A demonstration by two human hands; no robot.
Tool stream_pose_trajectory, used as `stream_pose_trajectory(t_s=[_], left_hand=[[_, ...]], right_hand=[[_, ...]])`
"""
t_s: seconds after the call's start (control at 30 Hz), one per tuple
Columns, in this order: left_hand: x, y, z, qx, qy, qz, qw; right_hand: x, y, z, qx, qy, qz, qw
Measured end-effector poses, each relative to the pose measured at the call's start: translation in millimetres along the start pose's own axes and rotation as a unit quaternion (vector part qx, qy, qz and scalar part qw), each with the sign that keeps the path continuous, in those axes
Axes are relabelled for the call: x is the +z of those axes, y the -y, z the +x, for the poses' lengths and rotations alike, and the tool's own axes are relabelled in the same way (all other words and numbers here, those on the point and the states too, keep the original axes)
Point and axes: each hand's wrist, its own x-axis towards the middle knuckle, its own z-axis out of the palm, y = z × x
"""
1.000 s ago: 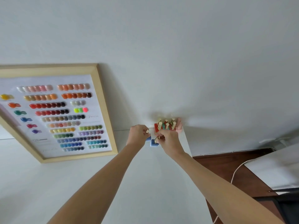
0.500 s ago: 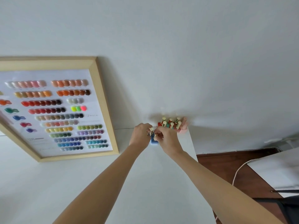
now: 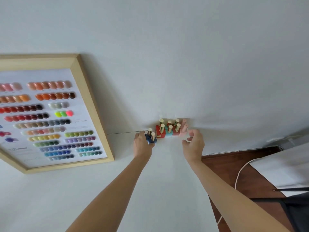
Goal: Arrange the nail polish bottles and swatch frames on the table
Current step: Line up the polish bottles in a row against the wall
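Note:
Several square nail polish bottles [image 3: 168, 132] with gold caps, red, teal and pink, stand in a tight block against the wall at the white table's [image 3: 150, 190] back. Two blue bottles [image 3: 151, 138] stand at the block's left end. My left hand [image 3: 142, 144] curls around these blue bottles from the left. My right hand [image 3: 193, 143] hovers just right of the pink bottles, fingers loosely spread and holding nothing. A wooden swatch frame [image 3: 93, 114] filled with rows of coloured nail tips leans against the wall on the left.
The table's right edge runs close to my right forearm, with dark wooden floor [image 3: 250, 178] beyond it. A white cable [image 3: 239, 173] lies on the floor. A white surface [image 3: 284, 166] and a dark object sit at the far right.
My right hand left the blue bottles and moved right, past the pink end of the block. My left hand stays on the blue bottles. The camera moved closer.

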Motion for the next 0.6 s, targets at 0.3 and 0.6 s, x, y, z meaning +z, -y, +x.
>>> stream_pose_trajectory(t_s=[0.3, 0.6], left_hand=[[8, 1, 24, -0.045, -0.005, -0.049, 0.998], [19, -1, 26, -0.062, -0.005, -0.046, 0.997]], right_hand=[[15, -12, 33, 0.002, 0.054, -0.030, 0.998], [19, -15, 40, -0.009, 0.040, -0.040, 0.998]])
